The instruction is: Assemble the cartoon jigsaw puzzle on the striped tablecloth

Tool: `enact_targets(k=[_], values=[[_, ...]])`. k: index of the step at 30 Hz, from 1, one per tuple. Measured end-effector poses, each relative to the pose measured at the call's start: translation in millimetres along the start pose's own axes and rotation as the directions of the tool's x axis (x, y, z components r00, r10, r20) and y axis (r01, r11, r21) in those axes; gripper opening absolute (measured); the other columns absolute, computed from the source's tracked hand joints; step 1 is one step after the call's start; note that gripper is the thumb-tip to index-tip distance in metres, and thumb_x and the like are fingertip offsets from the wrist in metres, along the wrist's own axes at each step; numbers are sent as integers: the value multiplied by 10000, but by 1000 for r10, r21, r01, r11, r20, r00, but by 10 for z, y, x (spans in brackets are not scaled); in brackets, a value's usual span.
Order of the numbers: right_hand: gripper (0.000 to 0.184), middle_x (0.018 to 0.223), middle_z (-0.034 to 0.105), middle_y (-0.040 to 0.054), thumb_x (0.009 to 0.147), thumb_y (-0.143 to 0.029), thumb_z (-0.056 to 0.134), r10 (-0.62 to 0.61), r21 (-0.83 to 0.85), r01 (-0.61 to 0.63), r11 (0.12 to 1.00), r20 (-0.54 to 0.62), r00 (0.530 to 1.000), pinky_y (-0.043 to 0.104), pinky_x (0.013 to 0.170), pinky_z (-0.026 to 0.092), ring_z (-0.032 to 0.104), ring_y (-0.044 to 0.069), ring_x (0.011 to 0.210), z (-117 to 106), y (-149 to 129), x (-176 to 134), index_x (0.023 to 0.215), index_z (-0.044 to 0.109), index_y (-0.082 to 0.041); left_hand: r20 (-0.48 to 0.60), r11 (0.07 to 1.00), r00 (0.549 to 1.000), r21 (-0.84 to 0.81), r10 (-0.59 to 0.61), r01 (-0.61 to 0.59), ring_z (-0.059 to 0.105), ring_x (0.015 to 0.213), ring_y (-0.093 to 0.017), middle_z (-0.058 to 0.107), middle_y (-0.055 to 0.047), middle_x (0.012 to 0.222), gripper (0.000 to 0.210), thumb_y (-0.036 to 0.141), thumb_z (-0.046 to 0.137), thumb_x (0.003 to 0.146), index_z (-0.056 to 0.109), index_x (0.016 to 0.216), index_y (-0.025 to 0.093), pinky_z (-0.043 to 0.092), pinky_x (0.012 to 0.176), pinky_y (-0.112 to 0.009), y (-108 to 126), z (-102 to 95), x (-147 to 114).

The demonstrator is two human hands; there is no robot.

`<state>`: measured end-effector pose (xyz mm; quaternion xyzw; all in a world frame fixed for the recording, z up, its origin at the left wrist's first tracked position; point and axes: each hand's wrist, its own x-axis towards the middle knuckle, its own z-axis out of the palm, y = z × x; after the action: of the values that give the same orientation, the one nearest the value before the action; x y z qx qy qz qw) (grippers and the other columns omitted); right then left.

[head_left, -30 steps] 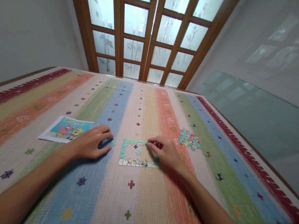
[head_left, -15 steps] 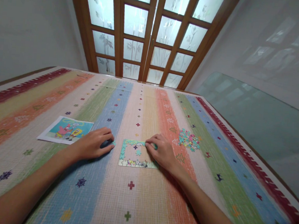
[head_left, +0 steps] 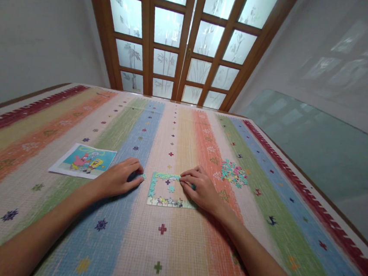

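Your right hand (head_left: 202,189) rests on the right edge of the puzzle frame (head_left: 170,189), fingers curled and pinching a teal piece (head_left: 193,185) at its upper right corner; your left hand (head_left: 120,177) lies palm down just left of the frame, fingers loosely bent over the cloth, with a small loose piece (head_left: 142,176) at its fingertips, though you cannot tell whether it grips that piece. The frame is only a border of joined pieces, lying flat on the striped tablecloth (head_left: 173,250) near the table's middle; one stray piece (head_left: 171,188) sits inside it. To your right, near the hand, a heap of unsorted pieces (head_left: 234,173) lies on the cloth; to your left, beyond the left hand, the cartoon reference picture (head_left: 84,160) lies flat; a wooden glazed door (head_left: 187,38) stands behind the table.
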<state>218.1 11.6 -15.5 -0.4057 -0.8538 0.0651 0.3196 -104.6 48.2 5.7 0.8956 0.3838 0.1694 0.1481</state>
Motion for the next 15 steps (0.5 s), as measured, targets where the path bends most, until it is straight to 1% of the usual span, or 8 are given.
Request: enact_targets(k=[3,7,11,15], values=[[217,1001,787,86,983,-186,594,-20,-32,20,999,15,1000,425,843,534,603,249,920,-6,-14,-4,988,809,-215,-26,1000,999,-12,-22,22,608,902,-240,625,-64,949,233,410,481,963,590,943,205,502,850,-403,13,31,11],[230,1019,784,106,976,-176,584,-39,-73,43,996,52,998,441,848,536,591,258,922,-30,-56,4,1004,810,-199,-49,1000,999,-13,-20,20,599,885,-231,616,-57,944,242,415,487,967,605,951,204,503,843,-392,13,45,19],[252,1039,781,106,981,-198,563,-21,-74,24,997,45,999,454,853,533,590,264,929,-21,-76,2,1026,811,-209,-51,999,998,-41,-28,26,600,883,-235,622,-63,942,258,418,482,973,615,958,198,503,839,-398,6,43,26],[253,1018,784,102,985,-209,557,-8,-77,11,997,39,999,452,858,525,596,266,929,-4,-74,-3,1008,809,-204,-56,992,995,-94,-87,81,598,847,-228,633,-57,911,247,421,519,944,618,942,195,503,805,-384,2,58,38]])
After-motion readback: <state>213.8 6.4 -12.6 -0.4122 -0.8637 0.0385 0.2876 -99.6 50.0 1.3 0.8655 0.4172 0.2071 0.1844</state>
